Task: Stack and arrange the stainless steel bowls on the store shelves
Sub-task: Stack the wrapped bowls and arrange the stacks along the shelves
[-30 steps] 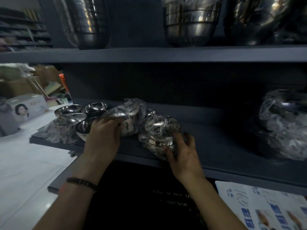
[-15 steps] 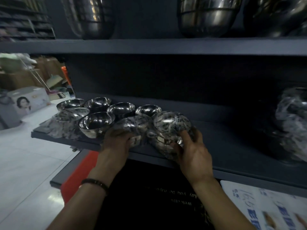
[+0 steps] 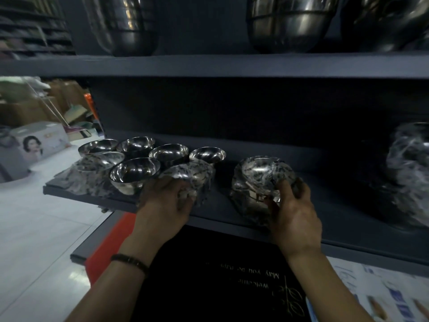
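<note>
Several small steel bowls (image 3: 135, 169) stand in a cluster on the left end of the dark middle shelf (image 3: 222, 208). My left hand (image 3: 166, 201) grips a plastic-wrapped bowl (image 3: 189, 175) at the front right of that cluster. A gap to its right, my right hand (image 3: 293, 210) holds a second plastic-wrapped stack of bowls (image 3: 260, 180), fingers curled round its right side. Both wrapped items rest on the shelf.
Large steel bowls (image 3: 287, 24) sit on the upper shelf (image 3: 209, 65). Another plastic-wrapped bundle (image 3: 411, 173) lies at the shelf's far right. Crumpled plastic wrap (image 3: 86, 180) lies at the shelf's left edge. Boxes (image 3: 38, 142) stand on the tiled floor at left; printed paper (image 3: 385, 291) at lower right.
My right hand has slid its wrapped stack to the right, opening a gap. My left hand has lowered its wrapped bowl to the front of the cluster, uncovering the bowls behind.
</note>
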`<state>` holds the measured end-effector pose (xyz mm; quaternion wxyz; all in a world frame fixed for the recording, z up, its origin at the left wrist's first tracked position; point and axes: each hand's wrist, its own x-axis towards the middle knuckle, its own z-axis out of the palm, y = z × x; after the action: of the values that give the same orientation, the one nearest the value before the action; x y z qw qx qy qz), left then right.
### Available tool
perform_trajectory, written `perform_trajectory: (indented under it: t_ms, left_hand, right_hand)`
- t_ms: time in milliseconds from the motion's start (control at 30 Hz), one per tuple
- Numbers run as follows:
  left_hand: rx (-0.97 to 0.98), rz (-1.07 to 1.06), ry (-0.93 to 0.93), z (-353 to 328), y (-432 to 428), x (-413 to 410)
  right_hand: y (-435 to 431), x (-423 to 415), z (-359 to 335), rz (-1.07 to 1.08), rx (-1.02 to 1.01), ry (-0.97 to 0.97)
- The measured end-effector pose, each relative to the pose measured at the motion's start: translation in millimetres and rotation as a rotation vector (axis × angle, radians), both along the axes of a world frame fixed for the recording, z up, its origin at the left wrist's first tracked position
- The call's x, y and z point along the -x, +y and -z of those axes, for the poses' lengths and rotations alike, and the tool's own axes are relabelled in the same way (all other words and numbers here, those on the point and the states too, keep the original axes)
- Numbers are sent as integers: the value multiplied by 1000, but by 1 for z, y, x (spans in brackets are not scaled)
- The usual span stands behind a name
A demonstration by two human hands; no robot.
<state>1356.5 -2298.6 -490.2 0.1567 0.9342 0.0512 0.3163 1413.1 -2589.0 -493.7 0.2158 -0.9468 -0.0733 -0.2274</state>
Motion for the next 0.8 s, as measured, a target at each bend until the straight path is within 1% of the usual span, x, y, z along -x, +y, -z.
perform_trajectory:
  t_ms: [100,267,367,567,733,800]
  left_hand:
    - [-61,33,2,-22,-12,-9]
    - [-32,108,86,-60,-20,-66]
    - [-78,66,117,-71,-23,-99]
    - [-229,-35,315,-67,-32,-163]
    - [-331,-60,399,-49,-24,-189]
    - [-328,-58,416,-43,-20,-191]
  right_hand:
    - [1,4,0,-9,-32,6]
    - [-6,3,1,-6,-52,45]
    - [-10,0,3,9,-52,65]
    - [-11,-5,2,-42,-101,85]
    - [-12,-9,6,-57,-137,73]
    - [-13,-11,7,-65,-160,77]
